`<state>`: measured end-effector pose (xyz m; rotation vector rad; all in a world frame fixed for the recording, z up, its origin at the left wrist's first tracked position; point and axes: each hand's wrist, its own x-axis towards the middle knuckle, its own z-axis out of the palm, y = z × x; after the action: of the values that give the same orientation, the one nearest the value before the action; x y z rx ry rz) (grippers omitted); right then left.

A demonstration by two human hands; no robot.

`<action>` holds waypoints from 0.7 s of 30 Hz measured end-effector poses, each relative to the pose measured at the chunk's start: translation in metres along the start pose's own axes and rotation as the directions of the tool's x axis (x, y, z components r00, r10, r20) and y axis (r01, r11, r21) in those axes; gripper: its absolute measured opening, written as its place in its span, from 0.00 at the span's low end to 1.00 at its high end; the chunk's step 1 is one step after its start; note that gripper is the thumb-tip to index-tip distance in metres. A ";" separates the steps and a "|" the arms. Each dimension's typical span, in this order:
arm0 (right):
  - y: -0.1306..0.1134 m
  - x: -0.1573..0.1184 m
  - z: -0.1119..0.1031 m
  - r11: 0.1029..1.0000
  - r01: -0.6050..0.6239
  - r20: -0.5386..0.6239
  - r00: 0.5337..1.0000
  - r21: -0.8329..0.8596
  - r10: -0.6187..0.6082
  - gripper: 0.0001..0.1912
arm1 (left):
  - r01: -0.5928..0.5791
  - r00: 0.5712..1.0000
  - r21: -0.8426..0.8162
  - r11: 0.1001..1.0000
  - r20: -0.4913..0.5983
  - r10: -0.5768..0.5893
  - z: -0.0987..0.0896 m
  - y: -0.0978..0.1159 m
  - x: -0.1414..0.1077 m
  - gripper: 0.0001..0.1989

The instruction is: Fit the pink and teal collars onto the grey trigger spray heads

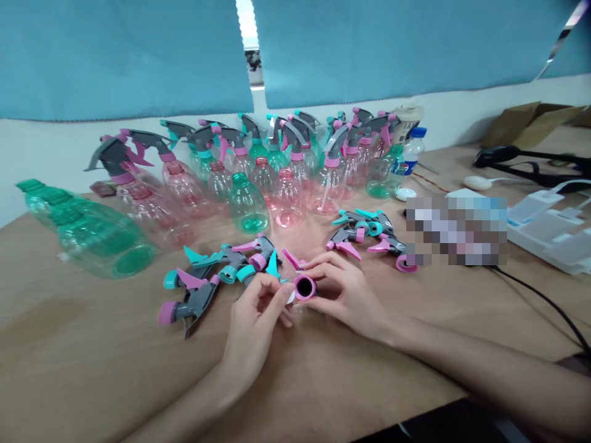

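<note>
My right hand [351, 298] is closed around a spray trigger head [305, 287], its pink collar turned toward me with the dark opening showing. Just left of that collar, my left hand [256, 320] pinches a small thin white disc [290, 298] between thumb and fingers. The disc is close beside the collar; whether they touch I cannot tell. Loose pink and teal trigger heads lie on both sides of my hands, one heap [231, 264] at the left and another heap [369, 231] at the right.
Behind stand rows of clear bottles, such as a green bottle [249, 206] and a pink bottle [290, 203], several topped with triggers. Green bottles [101, 240] lean at the left. To the right are a blue-capped bottle [414, 151], a plastic organizer [554, 234] and a black cable [540, 295].
</note>
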<state>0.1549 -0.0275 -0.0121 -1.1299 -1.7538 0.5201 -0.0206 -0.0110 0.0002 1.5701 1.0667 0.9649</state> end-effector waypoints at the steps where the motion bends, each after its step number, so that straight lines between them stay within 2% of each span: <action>1: 0.000 0.000 0.000 1.000 0.001 0.005 1.000 -0.001 -0.001 0.10 | 0.009 1.000 -0.010 1.000 -0.009 -0.009 0.000 -0.001 0.000 0.10; 5: 0.004 0.001 -0.002 0.998 -0.043 0.009 0.999 0.039 0.043 0.09 | -0.008 1.000 -0.028 1.000 -0.021 0.007 -0.002 -0.005 0.001 0.11; 9: 0.008 0.003 -0.005 0.980 -0.124 -0.012 0.992 0.158 0.128 0.09 | -0.116 0.993 0.132 0.984 0.018 0.115 -0.013 -0.007 0.004 0.08; 12: 0.009 0.004 -0.005 0.961 -0.157 -0.024 0.986 0.229 0.167 0.10 | -0.191 0.981 0.241 0.951 0.028 0.190 -0.020 -0.008 0.008 0.11; 15: 0.008 0.003 -0.005 0.952 -0.167 -0.016 0.984 0.257 0.177 0.10 | -0.183 0.983 0.290 0.939 0.034 0.181 -0.023 -0.006 0.012 0.13; 17: 0.008 0.003 -0.004 0.951 -0.167 -0.019 0.984 0.261 0.178 0.10 | -0.137 0.990 0.236 0.962 0.019 0.136 -0.021 -0.004 0.014 0.13; 21: 0.007 0.004 -0.004 0.961 -0.156 -0.010 0.987 0.228 0.162 0.09 | -0.018 0.999 0.023 1.000 -0.040 0.019 -0.017 0.003 0.015 0.12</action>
<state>0.1612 -0.0215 -0.0135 -1.1145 -1.5422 0.7781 -0.0315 0.0077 0.0086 1.5875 1.0957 1.0044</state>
